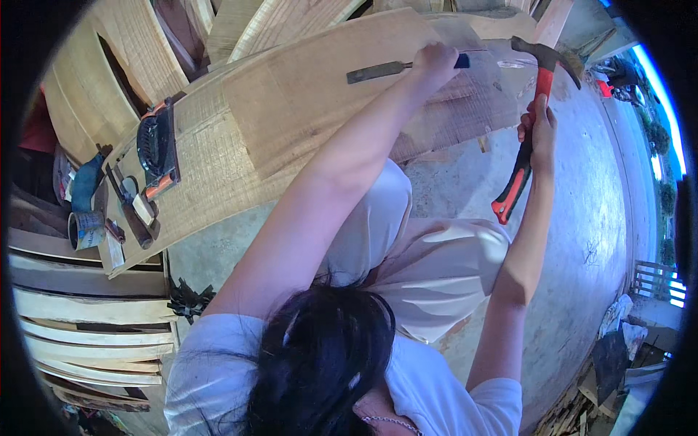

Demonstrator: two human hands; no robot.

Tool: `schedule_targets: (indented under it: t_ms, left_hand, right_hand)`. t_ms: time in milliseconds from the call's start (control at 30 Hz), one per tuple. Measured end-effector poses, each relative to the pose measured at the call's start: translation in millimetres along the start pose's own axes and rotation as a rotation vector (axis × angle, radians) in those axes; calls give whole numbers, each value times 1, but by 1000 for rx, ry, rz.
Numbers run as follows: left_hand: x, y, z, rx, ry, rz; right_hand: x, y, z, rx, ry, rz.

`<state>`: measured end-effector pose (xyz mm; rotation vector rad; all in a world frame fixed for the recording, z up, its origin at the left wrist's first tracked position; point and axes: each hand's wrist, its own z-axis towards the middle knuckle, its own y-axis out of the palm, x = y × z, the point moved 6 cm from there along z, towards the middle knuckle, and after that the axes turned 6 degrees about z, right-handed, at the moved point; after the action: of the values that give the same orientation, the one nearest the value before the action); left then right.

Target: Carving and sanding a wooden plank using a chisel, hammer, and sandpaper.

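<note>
My left hand [435, 65] is closed around a chisel at the far side of the workpiece. The chisel's flat dark blade [374, 72] points left, and its dark blue handle end [462, 61] sticks out right of my fist. Beneath it lies a wide brown wooden board [291, 109], resting on a longer pale plank [207, 182]. My right hand [542, 134] grips a claw hammer by its red and black handle [520, 178]. The hammer head [534, 48] is up at the far right, apart from the chisel.
At the plank's left end sit a black hand sander with orange ends [156, 145], a wooden-handled tool [137, 225] and a small can [86, 229]. Curved boards [94, 80] lean behind. Stacked slats [94, 334] lie at left. Grey concrete floor [574, 276] spreads right.
</note>
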<state>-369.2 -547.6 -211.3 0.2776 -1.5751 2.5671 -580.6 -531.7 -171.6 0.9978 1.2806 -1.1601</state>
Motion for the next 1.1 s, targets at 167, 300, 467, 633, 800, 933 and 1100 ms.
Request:
schedule_targets:
  t_ms: [167,300,467,633,800,933,1100]
  left_hand:
    - [-5,4,4,-14,-15,35]
    - [-3,2,8,-17,-23,4]
    - [-31,13,7,-67,-78,-43]
    - [-29,-1,6,24,-84,-172]
    - [-37,2,1,-7,-68,-220]
    - [-89,-2,-11,145,-50,-387]
    - [-80,-16,-1,-7,-137,-270]
  right_hand:
    - [1,-17,-1,80,-33,-5]
    - [5,-16,-4,19,1,-2]
    - [18,34,-14,-245,80,-269]
    - [11,15,-8,-152,60,-156]
    - [14,39,-11,-177,65,-261]
    - [8,67,-4,-244,-26,-437]
    - [15,65,4,-155,32,-254]
